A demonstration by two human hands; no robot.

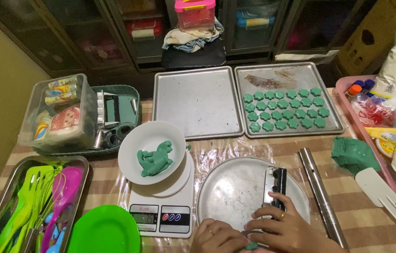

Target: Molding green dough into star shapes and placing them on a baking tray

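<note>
My left hand (216,237) and my right hand (286,229) meet at the near rim of a round metal plate (235,185). Between the fingertips of both sits a small green dough piece (252,245). A metal and black cutter tool (275,186) lies on the plate just past my right hand. A white bowl (134,161) with green dough scraps (155,159) rests on a kitchen scale (160,216). Several green flower-shaped dough pieces (284,111) lie in rows on the right baking tray (329,126).
A bare baking tray (198,100) lies beside the filled one. A metal rolling pin (322,194), a green dough lump (355,154) and a white spatula (378,189) lie right. A pink bin (347,100) holds bags. Left are a utensil tray (8,187), green plate (106,232) and plastic tub (59,115).
</note>
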